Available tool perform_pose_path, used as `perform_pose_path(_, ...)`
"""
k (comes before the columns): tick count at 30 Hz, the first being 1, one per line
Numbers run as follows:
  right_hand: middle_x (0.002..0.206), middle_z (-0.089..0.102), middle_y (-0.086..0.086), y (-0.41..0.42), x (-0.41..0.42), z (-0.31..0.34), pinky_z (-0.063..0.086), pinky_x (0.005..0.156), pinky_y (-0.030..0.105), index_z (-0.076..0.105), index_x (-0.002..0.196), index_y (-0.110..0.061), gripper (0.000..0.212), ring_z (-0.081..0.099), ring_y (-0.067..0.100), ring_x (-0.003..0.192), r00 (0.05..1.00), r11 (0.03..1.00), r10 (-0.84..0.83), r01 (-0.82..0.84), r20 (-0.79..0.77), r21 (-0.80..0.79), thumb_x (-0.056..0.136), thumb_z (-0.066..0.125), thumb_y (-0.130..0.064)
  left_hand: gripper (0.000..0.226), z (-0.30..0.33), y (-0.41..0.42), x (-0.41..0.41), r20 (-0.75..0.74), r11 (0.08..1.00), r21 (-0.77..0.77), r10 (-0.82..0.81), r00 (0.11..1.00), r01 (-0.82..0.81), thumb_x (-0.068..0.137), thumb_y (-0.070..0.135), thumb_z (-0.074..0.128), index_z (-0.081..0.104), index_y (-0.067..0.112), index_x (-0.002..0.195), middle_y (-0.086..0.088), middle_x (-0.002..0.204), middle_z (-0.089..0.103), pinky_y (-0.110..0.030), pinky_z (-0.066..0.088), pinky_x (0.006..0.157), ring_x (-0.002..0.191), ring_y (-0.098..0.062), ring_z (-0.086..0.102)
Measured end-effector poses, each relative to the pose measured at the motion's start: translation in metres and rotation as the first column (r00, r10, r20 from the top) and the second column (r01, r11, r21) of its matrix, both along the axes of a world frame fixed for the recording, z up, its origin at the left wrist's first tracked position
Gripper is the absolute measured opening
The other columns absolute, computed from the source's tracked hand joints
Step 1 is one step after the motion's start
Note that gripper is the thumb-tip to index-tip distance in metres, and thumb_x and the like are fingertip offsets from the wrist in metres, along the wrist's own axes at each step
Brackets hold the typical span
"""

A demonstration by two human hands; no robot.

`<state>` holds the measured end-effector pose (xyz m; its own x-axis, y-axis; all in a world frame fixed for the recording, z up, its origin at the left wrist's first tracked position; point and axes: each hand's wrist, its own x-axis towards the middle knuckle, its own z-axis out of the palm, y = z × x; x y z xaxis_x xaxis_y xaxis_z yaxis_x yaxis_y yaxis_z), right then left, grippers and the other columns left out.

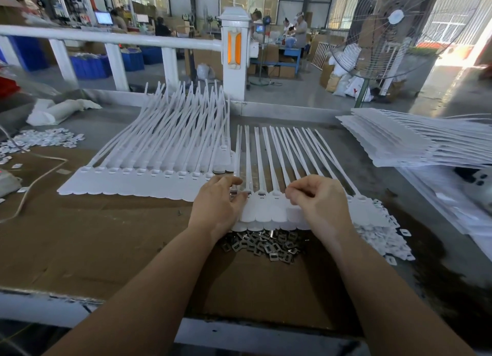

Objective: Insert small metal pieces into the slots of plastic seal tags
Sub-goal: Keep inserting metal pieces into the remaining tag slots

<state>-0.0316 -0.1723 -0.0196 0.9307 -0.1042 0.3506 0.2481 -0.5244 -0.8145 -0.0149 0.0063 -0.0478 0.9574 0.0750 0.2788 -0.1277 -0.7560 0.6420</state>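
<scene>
Risk of a misseated clip: left hand (218,199) pressing curled fingers on the joined white plastic seal-tag strip (269,209), right hand (318,195) pinching above it, contents hidden; heap of small square metal pieces (266,245) just nearside of the strip, easily scattered

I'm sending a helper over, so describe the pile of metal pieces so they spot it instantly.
Start at the sheet of seal tags under both hands. At its near edge, between the forearms, lies the pile of metal pieces. They are dark, shiny square clips; the scattered pieces to the right are white.

The hands (269,198) hide part of the seal tags (269,209); their fingertip contents are unclear.
</scene>
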Motion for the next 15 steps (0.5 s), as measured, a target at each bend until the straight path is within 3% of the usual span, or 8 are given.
perform_pose_path(8, 0.081, 0.064, -0.002, 0.006, 0.023, 0.009, 0.037, 0.061, 0.008, 0.071, 0.09, -0.007, 0.012, 0.053, 0.002, 0.068, 0.996, 0.972, 0.051, -0.066, -0.074, -0.225, 0.089, 0.06, -0.01, 0.032, -0.001, 0.001, 0.001, 0.003, 1.0, -0.013, 0.006, 1.0, -0.006, 0.089, 0.038, 0.058, 0.059, 0.023, 0.117, -0.001, 0.119, 0.054, -0.03, 0.04, 0.095, 0.111, -0.018, 0.051)
perform_pose_path(15, 0.087, 0.06, -0.001, 0.009, 0.029, 0.006, 0.043, 0.077, 0.027, 0.068, 0.095, -0.008, 0.016, 0.056, 0.014, 0.084, 0.988, 0.921, 0.057, -0.109, -0.147, -0.373, 0.093, 0.053, -0.013, 0.031, 0.0, 0.0, 0.0, 0.005, 1.0, -0.014, 0.006, 1.0, -0.006, 0.09, 0.038, 0.058, 0.06, 0.023, 0.117, -0.001, 0.121, 0.054, -0.028, 0.039, 0.094, 0.111, -0.017, 0.051)
